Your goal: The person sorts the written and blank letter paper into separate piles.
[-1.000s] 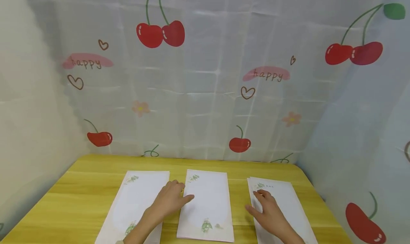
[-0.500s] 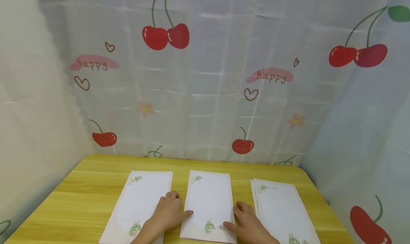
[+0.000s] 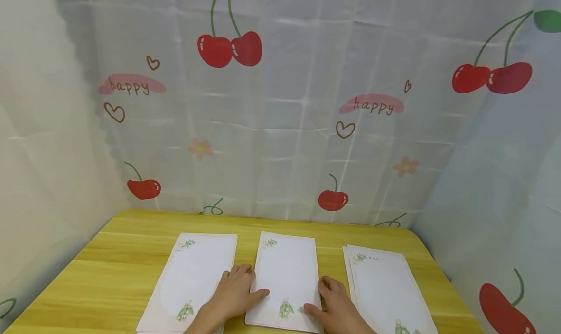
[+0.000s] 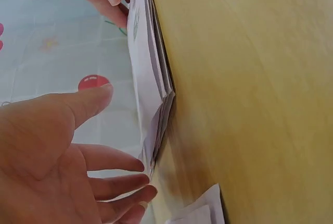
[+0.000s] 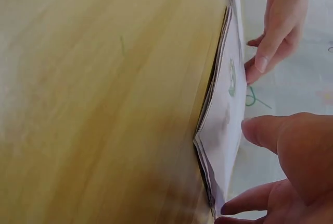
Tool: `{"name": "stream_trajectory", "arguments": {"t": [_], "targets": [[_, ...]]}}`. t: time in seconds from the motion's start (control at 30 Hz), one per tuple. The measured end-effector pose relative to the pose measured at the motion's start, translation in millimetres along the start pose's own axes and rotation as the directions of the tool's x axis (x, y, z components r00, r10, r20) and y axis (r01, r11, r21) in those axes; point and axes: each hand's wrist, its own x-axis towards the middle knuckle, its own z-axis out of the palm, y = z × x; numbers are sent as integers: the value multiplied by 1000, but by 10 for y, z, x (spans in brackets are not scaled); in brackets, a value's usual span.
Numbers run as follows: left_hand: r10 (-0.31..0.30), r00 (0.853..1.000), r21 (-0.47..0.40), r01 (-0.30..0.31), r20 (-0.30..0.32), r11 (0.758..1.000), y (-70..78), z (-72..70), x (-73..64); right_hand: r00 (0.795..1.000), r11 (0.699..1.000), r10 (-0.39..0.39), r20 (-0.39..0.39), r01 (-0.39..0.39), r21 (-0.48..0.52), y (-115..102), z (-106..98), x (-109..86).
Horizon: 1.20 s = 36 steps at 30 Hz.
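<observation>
The middle stack of printed paper sheets (image 3: 289, 270), white with green leafy drawings, lies flat between both hands. My left hand (image 3: 234, 295) is at its left edge, thumb above the top sheet and fingers along the side. At the right edge, my right hand (image 3: 339, 307) takes a mirrored pose. The left wrist view shows relaxed fingers (image 4: 119, 161) reaching the side of the layered stack (image 4: 143, 67), the thumb apart from it. In the right wrist view, fingertips (image 5: 231, 206) meet the paper's edge while the thumb stays raised.
A second paper stack (image 3: 188, 280) lies on the left, partly behind my left forearm. On the right is a third stack (image 3: 390, 285), its sheets slightly offset. All rest on a yellow wood-grain table (image 3: 96, 266), with a cherry-print curtain (image 3: 280, 105) behind.
My right hand has moved left from the right stack to the middle stack's right edge. My left hand stays by the left edge, now slightly closer. The head view has shifted a little.
</observation>
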Motion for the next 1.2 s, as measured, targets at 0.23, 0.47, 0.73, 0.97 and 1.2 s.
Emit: {"name": "stream_trajectory", "arguments": {"t": [0.23,0.47,0.73,0.97,1.2], "targets": [[2,999,-86,-5,-39,996,7,-73,19,996,999,-20,-89,23,30,-48,-27,-1],[35,997,-257,-53,-71,965,-10,-162,2,980,993,-50,-194,70,95,-112,-41,-16],[16,1000,-323,-23,-25,946,-34,-133,41,988,1000,-26,-154,28,13,-44,-26,47],[52,996,-165,-63,-72,984,-31,-3,20,992,982,71,-105,-88,-164,146,-18,56],[47,998,-120,-51,-41,991,-14,84,17,992,995,89,-85,-92,-25,166,-7,66]]}}
